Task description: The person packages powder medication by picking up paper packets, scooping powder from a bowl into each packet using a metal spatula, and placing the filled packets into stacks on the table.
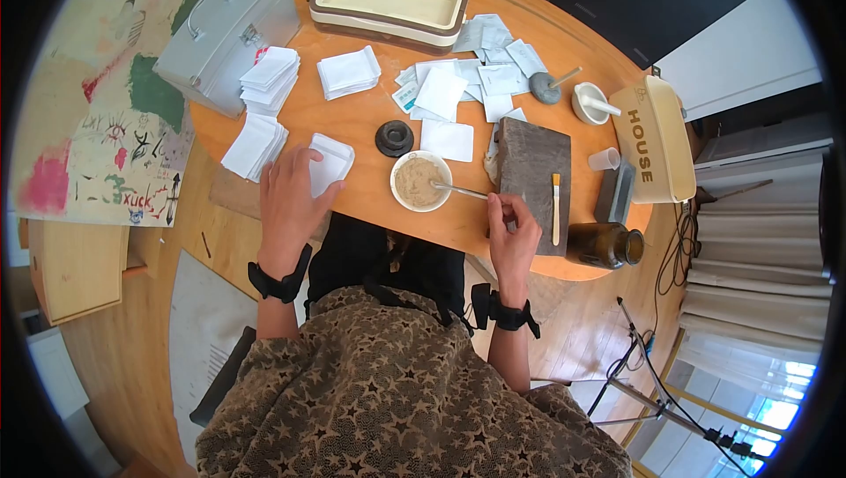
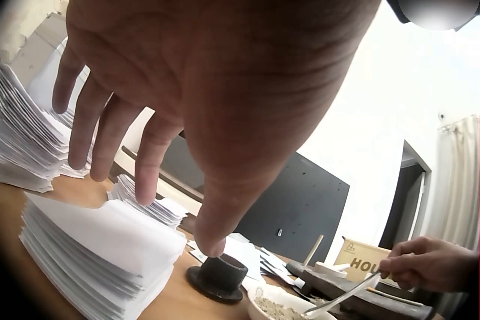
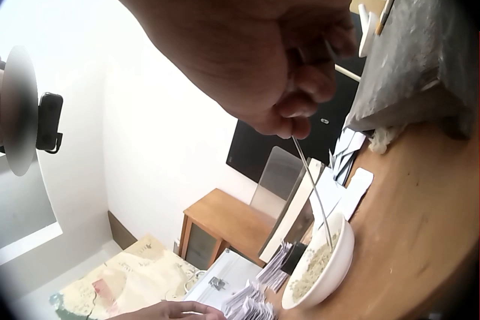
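Observation:
The right hand [image 1: 515, 229] pinches the end of a thin metal spoon [image 1: 465, 191], whose tip dips into tan powder [image 1: 418, 180] in a white bowl [image 1: 425, 207]. In the right wrist view its fingers curl round the handle [image 3: 313, 185]. Above a stack of white paper packets [image 1: 332, 165], the left hand [image 1: 295, 192] spreads its fingers; the left wrist view shows it over the stack [image 2: 97, 252], holding nothing. A black ring-shaped object [image 1: 394, 137] stands just behind the bowl.
More packet stacks [image 1: 254, 145] lie left, loose packets [image 1: 442, 90] behind. A dark slab [image 1: 534, 180] with a brush [image 1: 556, 210], a brown jar [image 1: 604, 245], a mortar [image 1: 589, 104] and a HOUSE box [image 1: 653, 139] stand right. A metal case [image 1: 231, 37] is back left.

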`<move>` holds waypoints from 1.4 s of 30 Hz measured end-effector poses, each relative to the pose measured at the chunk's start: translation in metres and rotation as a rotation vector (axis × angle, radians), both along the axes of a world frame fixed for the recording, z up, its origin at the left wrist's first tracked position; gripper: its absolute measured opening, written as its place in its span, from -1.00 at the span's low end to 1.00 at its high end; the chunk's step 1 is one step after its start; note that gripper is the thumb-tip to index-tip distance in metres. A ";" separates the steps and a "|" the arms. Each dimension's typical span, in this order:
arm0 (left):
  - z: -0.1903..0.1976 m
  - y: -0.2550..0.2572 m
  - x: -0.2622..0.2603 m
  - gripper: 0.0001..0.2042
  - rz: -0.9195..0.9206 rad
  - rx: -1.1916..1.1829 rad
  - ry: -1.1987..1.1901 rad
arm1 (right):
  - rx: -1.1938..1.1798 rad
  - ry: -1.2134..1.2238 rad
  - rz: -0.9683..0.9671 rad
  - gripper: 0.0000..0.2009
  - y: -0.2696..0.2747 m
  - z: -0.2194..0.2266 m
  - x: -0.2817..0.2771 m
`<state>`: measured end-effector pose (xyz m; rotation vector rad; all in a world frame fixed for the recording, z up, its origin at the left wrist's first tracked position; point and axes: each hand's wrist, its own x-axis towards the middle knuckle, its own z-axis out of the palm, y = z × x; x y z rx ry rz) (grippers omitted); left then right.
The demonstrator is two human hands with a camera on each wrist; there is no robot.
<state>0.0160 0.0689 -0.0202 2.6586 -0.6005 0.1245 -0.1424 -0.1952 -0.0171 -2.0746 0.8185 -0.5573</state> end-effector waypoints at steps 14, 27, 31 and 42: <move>0.011 -0.033 0.104 -0.58 -0.255 0.017 -0.085 | 0.041 -0.026 -0.007 -0.82 -0.002 0.005 -0.006; 0.000 -0.079 0.198 -0.57 -0.285 0.325 0.192 | 0.021 -0.048 -0.034 -0.81 -0.003 0.009 -0.015; 0.001 -0.080 0.199 -0.57 -0.276 0.360 0.227 | 0.040 -0.049 -0.032 -0.80 -0.004 0.008 -0.016; 0.007 -0.076 0.195 -0.56 -0.255 0.331 0.196 | 0.063 -0.053 -0.037 -0.81 -0.004 0.007 -0.016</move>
